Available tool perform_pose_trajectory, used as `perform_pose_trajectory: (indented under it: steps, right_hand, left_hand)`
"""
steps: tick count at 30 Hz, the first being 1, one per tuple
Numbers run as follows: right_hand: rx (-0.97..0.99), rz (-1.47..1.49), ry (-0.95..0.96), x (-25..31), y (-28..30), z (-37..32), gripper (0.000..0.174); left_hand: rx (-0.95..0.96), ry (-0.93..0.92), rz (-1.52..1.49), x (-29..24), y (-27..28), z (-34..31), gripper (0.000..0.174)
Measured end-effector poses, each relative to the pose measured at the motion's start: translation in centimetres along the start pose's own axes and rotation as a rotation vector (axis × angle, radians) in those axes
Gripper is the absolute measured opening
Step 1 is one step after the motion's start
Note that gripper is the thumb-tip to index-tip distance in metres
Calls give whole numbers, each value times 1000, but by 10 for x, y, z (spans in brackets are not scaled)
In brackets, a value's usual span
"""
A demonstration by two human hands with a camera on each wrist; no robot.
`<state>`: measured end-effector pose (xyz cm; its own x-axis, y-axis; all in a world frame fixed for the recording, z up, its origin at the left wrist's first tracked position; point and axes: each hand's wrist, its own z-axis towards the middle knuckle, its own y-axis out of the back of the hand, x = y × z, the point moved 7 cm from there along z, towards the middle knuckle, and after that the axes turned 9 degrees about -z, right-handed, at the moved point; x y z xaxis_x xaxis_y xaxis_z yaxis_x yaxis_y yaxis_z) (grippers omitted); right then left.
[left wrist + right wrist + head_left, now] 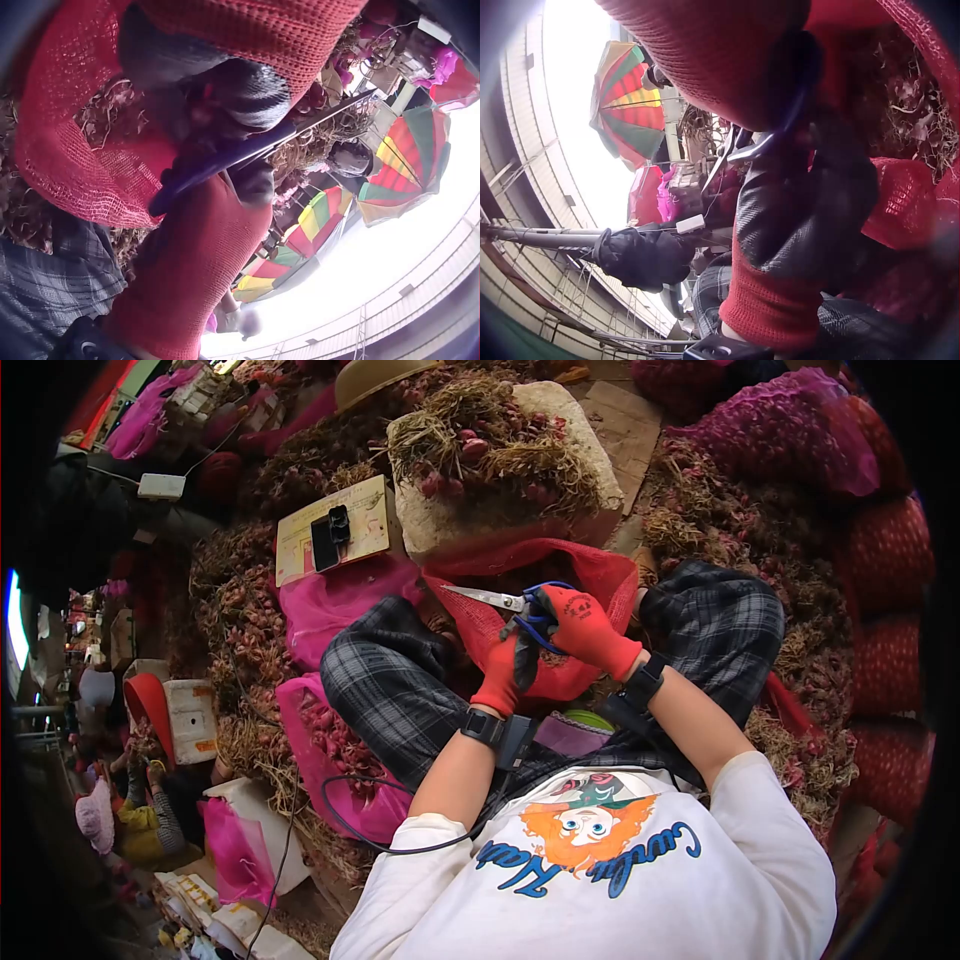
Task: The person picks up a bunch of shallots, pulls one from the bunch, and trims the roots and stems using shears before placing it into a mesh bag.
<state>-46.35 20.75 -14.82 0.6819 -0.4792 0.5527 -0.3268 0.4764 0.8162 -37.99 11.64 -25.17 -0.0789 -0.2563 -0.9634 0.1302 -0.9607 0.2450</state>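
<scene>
Scissors with blue handles (485, 597) point left above a red mesh bag (470, 625) in the head view. My right hand (590, 630), in a red glove, grips their handles. Close beside the handles is my left hand (505, 670), in a red glove with a dark palm, its fingers curled; whether anything is inside them is hidden. The left wrist view shows the blade (330, 114) extending past my left hand's dark fingertips (251, 94). Dry stalks and skins (919, 97) lie inside the bag in the right wrist view.
A pale block (585, 450) beyond the bag bears reddish bulbs with dry stalks (475, 445). To its left, a board (372, 510) carries a phone (325, 546). Heaped bulbs and pink mesh bags (345, 605) surround my legs; full red sacks (885, 650) line the right. A cable crosses at left.
</scene>
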Motion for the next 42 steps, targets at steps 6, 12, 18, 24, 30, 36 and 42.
perform_pose_trajectory:
  steps: [6,12,18,24,30,36,42]
  right_hand:
    - [100,-98,-38,2,-4,-4,39]
    - [41,397,-207,-34,-4,-12,25]
    - [155,864,-422,-37,1,-14,28]
    - [240,1117,-448,-31,4,-17,31]
    - [87,603,-144,-25,9,-13,27]
    - [104,649,-165,-17,9,-8,23]
    - [151,1254,-525,-37,2,-26,30]
  left_hand:
    - [45,-149,234,-33,3,-1,26]
    - [-236,469,-1403,-20,-10,13,33]
    - [53,570,-1726,6,-32,17,30]
    - [56,659,-1538,-48,-18,11,25]
    - [-47,435,-1403,-1,-23,12,29]
    - [-65,381,-1273,-11,-14,15,37]
    - [-102,435,-1188,-20,-11,20,39]
